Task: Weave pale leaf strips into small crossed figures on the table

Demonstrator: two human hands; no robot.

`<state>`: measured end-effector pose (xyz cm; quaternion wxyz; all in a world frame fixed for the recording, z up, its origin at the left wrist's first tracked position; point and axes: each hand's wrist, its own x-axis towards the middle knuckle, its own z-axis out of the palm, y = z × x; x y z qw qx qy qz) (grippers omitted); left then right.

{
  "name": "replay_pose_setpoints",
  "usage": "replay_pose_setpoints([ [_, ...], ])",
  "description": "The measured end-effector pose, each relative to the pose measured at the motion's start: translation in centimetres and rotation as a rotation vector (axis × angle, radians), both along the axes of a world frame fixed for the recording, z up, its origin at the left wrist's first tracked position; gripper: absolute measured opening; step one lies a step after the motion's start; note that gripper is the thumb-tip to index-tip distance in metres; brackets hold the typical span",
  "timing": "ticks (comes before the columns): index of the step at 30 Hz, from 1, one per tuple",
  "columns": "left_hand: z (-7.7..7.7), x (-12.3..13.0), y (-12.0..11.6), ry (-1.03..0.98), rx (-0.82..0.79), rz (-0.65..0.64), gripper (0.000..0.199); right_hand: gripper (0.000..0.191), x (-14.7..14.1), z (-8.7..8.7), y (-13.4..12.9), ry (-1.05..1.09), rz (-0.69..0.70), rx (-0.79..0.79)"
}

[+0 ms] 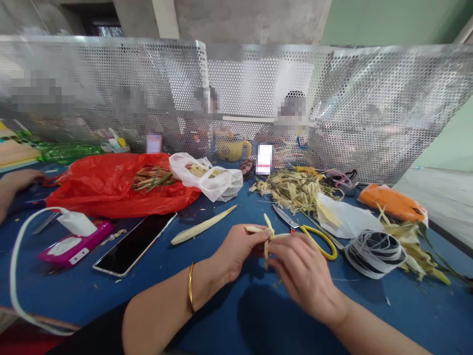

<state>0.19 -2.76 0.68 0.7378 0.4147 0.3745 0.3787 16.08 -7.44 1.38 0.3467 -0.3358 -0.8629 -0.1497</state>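
My left hand (236,249) pinches crossed pale strips (269,223), which look like dried corn husk, between thumb and fingers. Close beside it, my right hand (305,271) is closed on the same strips, its fingers curled over one end. The strips cross near the left thumb; part of them is hidden behind the fingers. A longer tapered husk piece (203,225) lies on the blue table to the left of my hands. Just beyond my right hand rest scissors (320,241) with yellow handles, partly covered by that hand.
A husk pile (291,190), a white bag (209,175) and a red bag (92,182) lie farther back. At left are a dark phone (135,244) and a purple power strip (76,246). A cord roll (375,254) stands right. Perforated metal panels (258,88) border the back; another person's hand (20,182) is far left.
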Motion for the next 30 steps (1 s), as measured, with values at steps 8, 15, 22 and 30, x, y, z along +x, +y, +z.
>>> replay_pose_setpoints([
  [8, 0.9, -0.1, 0.1, 0.113, -0.037, 0.005, 0.041, 0.027, 1.4, -0.2, 1.5, -0.036, -0.191, -0.323],
  [15, 0.1, 0.3, -0.1, 0.123, -0.023, -0.004, 0.04, 0.03, 0.9, 0.1, 1.0, 0.136, -0.161, -0.506],
  [22, 0.5, -0.3, 0.7, 0.076, -0.034, -0.044, 0.034, 0.031, 1.3, 0.8, 1.2, 0.401, -0.184, -0.8],
  [30, 0.7, -0.2, 0.3, 0.15, -0.061, -0.16, 0.033, 0.041, 1.2, 0.0, 2.4, 0.931, -0.081, -1.243],
])
